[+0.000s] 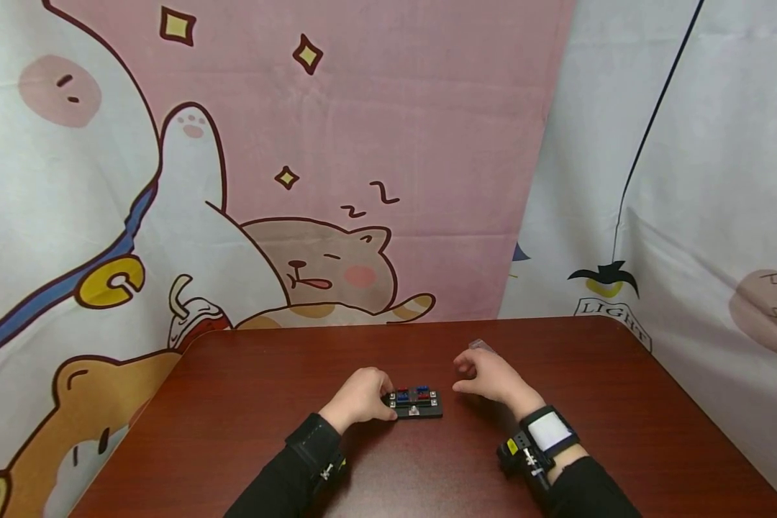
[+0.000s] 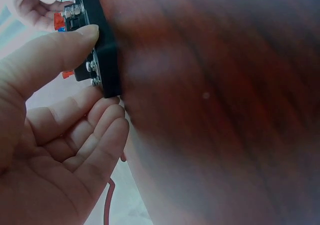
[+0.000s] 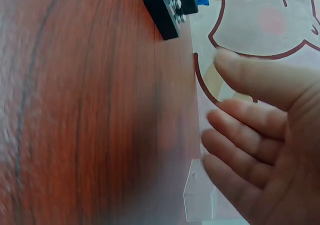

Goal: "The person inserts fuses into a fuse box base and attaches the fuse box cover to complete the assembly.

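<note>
A small black fuse block [image 1: 419, 411] with red and blue blade fuses and metal screws lies on the table. My left hand [image 1: 360, 397] grips its left end, with the thumb [image 2: 75, 45] on the near side and fingers at the end and far side. To the right of the block, my right hand [image 1: 494, 379] is held apart from it, fingers loosely bent and nothing in them. Just beyond that hand sits a clear plastic cover [image 1: 481, 345], partly hidden by it in the head view. The cover [image 3: 199, 200] appears below the fingers in the right wrist view.
The reddish-brown wooden table [image 1: 252, 381] stretches around both hands. Its far edge meets a hanging cloth [image 1: 388, 144] printed with cartoon animals. A wrist camera [image 1: 524, 457] is strapped to the right wrist.
</note>
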Demonstrator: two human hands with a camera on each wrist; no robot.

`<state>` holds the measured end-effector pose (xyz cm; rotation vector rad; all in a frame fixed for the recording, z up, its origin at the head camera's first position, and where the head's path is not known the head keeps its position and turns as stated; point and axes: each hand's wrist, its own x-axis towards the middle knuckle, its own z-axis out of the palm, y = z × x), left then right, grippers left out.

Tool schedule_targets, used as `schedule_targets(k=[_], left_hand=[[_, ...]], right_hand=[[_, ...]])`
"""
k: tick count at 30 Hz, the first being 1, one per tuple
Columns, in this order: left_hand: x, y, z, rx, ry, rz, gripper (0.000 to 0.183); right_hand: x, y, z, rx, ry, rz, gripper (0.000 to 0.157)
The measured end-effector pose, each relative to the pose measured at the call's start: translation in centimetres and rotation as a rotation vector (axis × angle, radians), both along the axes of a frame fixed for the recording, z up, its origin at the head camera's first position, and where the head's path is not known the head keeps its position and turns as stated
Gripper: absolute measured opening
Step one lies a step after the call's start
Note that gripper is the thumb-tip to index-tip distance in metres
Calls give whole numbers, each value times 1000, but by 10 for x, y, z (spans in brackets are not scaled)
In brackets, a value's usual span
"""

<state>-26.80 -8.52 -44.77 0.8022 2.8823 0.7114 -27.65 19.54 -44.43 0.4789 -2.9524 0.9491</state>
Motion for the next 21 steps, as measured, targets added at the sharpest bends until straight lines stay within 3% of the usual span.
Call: schedule_targets(k=[7, 15, 21], left_hand=[[2, 0, 2, 10, 16, -10, 35], [1, 1, 2, 4, -3, 4, 36], [1, 1, 1, 10, -6, 0, 36]], right_hand=[[-8, 7, 3, 61, 98, -198, 40], [-16, 18, 4, 127, 170, -280, 47], [-20, 23, 2, 165, 138, -331, 52]])
